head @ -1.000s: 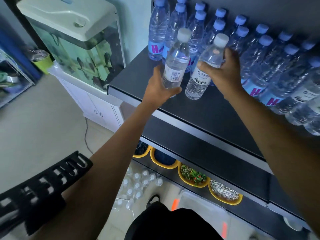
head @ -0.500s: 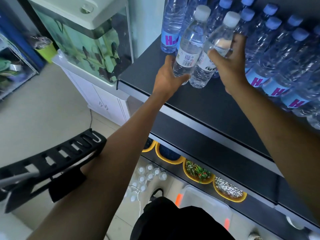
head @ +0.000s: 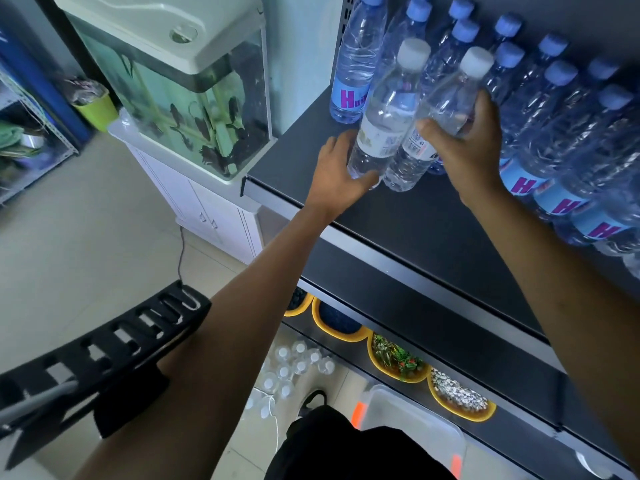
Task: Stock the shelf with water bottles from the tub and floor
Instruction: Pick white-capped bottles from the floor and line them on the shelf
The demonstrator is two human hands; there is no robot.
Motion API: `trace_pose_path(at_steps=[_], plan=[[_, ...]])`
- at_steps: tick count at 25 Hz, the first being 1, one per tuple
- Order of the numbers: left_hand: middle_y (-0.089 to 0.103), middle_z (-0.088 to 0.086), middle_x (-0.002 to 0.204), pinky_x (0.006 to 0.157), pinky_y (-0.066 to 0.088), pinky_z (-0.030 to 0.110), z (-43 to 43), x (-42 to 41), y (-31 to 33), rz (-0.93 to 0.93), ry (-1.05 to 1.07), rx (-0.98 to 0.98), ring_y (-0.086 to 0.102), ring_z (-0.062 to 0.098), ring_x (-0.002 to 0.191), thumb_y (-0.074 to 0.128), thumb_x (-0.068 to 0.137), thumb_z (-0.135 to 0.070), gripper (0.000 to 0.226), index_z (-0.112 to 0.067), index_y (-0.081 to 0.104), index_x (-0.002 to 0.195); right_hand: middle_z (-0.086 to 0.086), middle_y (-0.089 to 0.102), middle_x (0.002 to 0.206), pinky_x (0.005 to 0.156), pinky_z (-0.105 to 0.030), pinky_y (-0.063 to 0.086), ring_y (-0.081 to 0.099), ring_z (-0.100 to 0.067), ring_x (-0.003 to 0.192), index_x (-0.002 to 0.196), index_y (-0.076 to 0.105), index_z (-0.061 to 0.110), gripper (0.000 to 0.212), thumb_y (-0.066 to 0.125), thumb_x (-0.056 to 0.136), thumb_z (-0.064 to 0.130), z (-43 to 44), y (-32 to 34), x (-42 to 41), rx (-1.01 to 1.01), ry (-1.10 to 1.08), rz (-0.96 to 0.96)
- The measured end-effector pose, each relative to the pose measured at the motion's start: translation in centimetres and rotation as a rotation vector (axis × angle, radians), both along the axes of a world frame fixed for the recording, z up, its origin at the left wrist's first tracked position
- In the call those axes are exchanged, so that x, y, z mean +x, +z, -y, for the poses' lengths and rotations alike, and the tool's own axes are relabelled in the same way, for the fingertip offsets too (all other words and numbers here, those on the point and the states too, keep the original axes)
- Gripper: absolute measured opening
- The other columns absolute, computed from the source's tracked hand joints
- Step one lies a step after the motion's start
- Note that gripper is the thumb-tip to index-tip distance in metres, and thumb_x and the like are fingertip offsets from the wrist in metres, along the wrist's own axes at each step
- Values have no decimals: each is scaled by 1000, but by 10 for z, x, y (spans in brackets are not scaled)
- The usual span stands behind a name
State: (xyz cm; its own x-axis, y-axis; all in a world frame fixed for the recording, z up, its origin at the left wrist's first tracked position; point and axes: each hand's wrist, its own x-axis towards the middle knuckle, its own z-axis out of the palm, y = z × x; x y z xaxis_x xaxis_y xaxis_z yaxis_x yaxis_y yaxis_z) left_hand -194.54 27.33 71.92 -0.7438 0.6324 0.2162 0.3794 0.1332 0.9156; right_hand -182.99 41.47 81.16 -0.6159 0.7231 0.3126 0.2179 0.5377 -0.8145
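Your left hand (head: 341,168) has its grip wrapped low around one white-capped bottle (head: 384,123), and your right hand (head: 467,143) has its grip clenched around the middle of a second white-capped bottle (head: 440,112). Both bottles lean back toward the blue-capped row (head: 540,109) just beyond your fingers, and their bases look to be touching or just above the dark shelf (head: 415,220); which of the two I cannot tell.

To do this step well, bring each bottle upright before you let go: press the base flat on the shelf first, then tip the cap forward until the bottle stands on its own. The two bottles touch each other between your hands, so release one at a time, or one may knock the other over. The blue-capped bottles right behind your right grip are packed close, so slide forward gently and don't shove, because a nudge could topple several.

Well below your hands, more bottles (head: 298,365) stand on the floor, and the clear tub (head: 412,420) sits beside them near your feet, so much stocking likely remains.
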Motion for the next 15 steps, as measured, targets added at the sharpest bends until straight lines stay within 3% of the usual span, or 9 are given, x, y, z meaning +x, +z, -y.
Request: trace_pose_path(at_steps=[2,4,7,9,12,15], plan=[[54,7,124,106,45,37,0,3,-1,-61,-22,-27,48,21,124,68,73,-40,70,-11,55,135,-2,65,124,90,-23,54,66,-12,108,133,49,4,60,78,84,20,-4,-2,6,-62,39,-52],[59,3,127,104,48,37,1,2,-2,-34,-59,1,54,16,121,65,74,-43,69,-13,54,135,-8,68,125,90,-27,55,68,-17,108,130,48,3,53,74,85,14,-5,-8,10,-109,58,-84],[66,-10,118,94,55,37,3,1,-4,66,-4,-23,64,7,105,80,71,-46,65,-22,52,125,-9,70,122,86,-24,54,68,-11,105,124,51,8,41,67,86,9,-2,-19,10,-156,61,-140],[63,-6,115,91,56,40,-1,0,-4,50,55,-37,62,12,105,88,66,-47,69,-20,50,117,-7,70,124,88,-24,54,68,-10,108,130,49,5,48,65,85,5,0,-25,8,-168,67,-163],[59,-3,120,96,54,41,-5,1,-6,3,82,-8,60,17,113,90,66,-46,74,-19,49,122,-4,69,127,97,-33,56,68,-18,117,141,43,8,61,64,85,-4,0,-39,11,-219,98,-103],[65,-9,115,91,57,37,-5,-3,-12,-5,64,2,64,8,105,84,69,-48,67,-23,50,122,-9,69,123,100,-48,55,68,-22,114,134,51,6,55,70,82,0,4,-50,12,-228,47,-1]])
